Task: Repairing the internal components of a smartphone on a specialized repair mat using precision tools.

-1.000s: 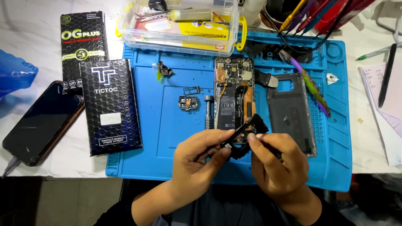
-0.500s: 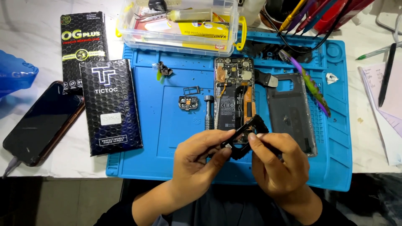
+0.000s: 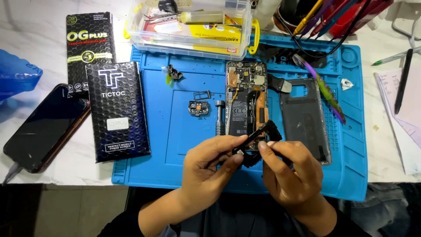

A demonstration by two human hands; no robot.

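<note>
Both my left hand [image 3: 206, 169] and right hand [image 3: 289, 171] pinch a small black part [image 3: 258, 136]. Below lies a blue mat [image 3: 175, 136] on the white counter [image 3: 87, 169], an opened phone [image 3: 245, 103] just beyond.

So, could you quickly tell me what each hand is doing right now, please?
Left hand: closed, pinching a small black part over the opened phone.
Right hand: closed, fingertips on the same part.

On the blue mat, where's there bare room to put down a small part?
The blue mat is bare at lower left, between the black screen box and the left hand, below the camera module. A narrower strip is free along the right edge, past the back cover. The middle, around the opened phone, is crowded.
</note>
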